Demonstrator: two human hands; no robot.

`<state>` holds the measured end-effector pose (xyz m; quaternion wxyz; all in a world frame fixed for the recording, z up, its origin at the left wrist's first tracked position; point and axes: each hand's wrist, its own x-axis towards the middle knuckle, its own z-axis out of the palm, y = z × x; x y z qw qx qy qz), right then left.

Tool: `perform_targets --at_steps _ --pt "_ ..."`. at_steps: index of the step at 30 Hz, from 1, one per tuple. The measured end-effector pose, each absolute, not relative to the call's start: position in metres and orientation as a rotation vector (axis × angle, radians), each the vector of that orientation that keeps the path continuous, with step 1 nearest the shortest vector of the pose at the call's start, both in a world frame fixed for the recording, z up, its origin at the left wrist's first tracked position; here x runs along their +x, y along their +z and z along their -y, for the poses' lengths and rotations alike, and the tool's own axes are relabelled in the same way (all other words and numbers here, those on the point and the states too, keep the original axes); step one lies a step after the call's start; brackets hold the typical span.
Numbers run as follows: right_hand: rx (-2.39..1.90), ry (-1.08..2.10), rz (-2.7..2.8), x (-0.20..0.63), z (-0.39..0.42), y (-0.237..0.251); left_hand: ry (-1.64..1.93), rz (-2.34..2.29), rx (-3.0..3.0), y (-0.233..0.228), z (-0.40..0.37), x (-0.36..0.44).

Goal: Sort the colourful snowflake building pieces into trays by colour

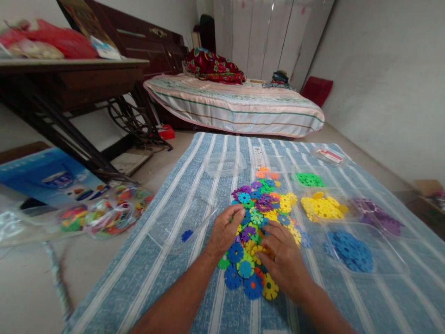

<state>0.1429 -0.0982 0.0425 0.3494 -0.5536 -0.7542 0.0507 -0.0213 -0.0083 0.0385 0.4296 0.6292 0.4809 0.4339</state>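
Note:
A mixed pile of plastic snowflake discs (256,217) in several colours lies on the blue striped cloth (139,283). At the pile's left edge is my left hand (224,232), its fingers curled and thumb pressed in; whatever it holds is hidden. My right hand (283,255) reaches over the right side of the pile, fingers bent and apart from the thumb, near a yellow disc (257,252). To the right, clear boxes hold sorted discs: green discs (308,179), yellow discs (323,207), purple discs (380,217) and blue discs (351,250).
One dark blue disc (187,235) shows at a clear box (163,222) on the left. Another clear box (225,164) and a labelled clear case (329,156) stand farther back. Beyond the table is a bed (236,109); a sewing-machine table (73,76) stands left, with bagged toys (111,215) below.

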Motion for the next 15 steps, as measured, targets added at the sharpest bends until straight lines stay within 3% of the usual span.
perform_targets --at_steps 8,10,15 --pt "-1.520 0.335 1.719 0.166 0.095 0.061 1.066 -1.212 1.571 0.039 0.008 -0.021" --pt "-1.532 0.202 1.645 0.186 0.088 0.070 1.064 -1.214 1.574 0.038 0.008 -0.021" --pt "-1.609 -0.517 1.462 0.232 0.071 0.086 1.061 -1.221 1.583 0.040 0.009 -0.021"
